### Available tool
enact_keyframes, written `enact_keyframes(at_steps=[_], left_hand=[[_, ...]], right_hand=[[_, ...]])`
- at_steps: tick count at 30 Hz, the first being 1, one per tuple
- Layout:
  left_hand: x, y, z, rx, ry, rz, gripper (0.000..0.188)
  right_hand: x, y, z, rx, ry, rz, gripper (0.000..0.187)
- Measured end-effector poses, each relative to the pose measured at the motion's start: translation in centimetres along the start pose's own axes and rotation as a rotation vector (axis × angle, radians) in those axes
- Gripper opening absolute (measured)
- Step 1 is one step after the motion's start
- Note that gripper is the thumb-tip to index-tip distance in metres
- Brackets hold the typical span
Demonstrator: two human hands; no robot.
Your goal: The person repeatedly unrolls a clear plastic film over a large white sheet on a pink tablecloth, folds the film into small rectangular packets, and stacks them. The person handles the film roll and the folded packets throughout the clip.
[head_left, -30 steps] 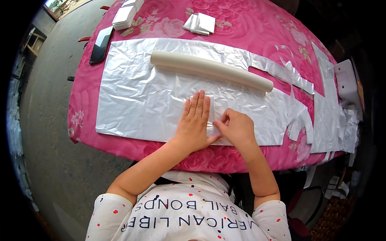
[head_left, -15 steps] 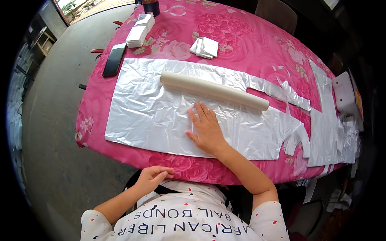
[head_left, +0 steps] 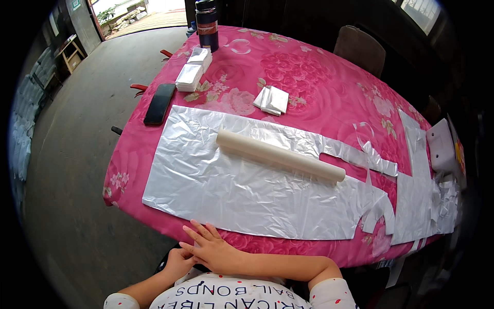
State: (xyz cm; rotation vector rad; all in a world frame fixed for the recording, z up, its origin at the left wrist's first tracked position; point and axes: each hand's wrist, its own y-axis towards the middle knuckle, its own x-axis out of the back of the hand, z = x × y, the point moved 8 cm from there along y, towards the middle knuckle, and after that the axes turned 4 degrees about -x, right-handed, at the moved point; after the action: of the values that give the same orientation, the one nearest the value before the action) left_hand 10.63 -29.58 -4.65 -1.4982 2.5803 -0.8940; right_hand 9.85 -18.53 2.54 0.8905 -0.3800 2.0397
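My right hand (head_left: 218,255) is at the table's near edge, fingers spread and holding nothing, its fingertips by the lower border of a silvery-white plastic film sheet (head_left: 206,195). Against its underside rests my left hand (head_left: 179,263). The left fingers look curled in, partly covered by the right hand, so what they hold, if anything, is hidden. The sheet lies flat and slightly creased, with strap-like cut pieces at its right end. On it a cream-coloured roller tube (head_left: 280,157) lies slantwise, apart from both hands.
A black phone (head_left: 160,104), stacked white folded packets (head_left: 189,77), a smaller packet pile (head_left: 272,100) and a dark bottle (head_left: 207,28) stand beyond the sheet. More film (head_left: 414,206) and a white plastic container (head_left: 440,144) occupy the right end of the pink flowered tablecloth (head_left: 319,77).
My right hand has left the sheet's middle and come back left to meet my left hand at the table edge. The view has tilted up; the tube remains on the sheet.
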Motion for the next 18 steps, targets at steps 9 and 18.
enact_keyframes(at_steps=[9, 18], left_hand=[[0.0, 1.1, -14.6, -0.706, 0.512, -0.092, 0.026], [-1.1, 3.7, -15.6, -0.773, 0.448, 0.053, 0.024]], right_hand=[[12.8, -0.8, -6.3, -0.046, 0.049, -0.137, 0.011], [29.8, -2.5, -31.7, -0.752, 0.914, -1.144, 0.016]])
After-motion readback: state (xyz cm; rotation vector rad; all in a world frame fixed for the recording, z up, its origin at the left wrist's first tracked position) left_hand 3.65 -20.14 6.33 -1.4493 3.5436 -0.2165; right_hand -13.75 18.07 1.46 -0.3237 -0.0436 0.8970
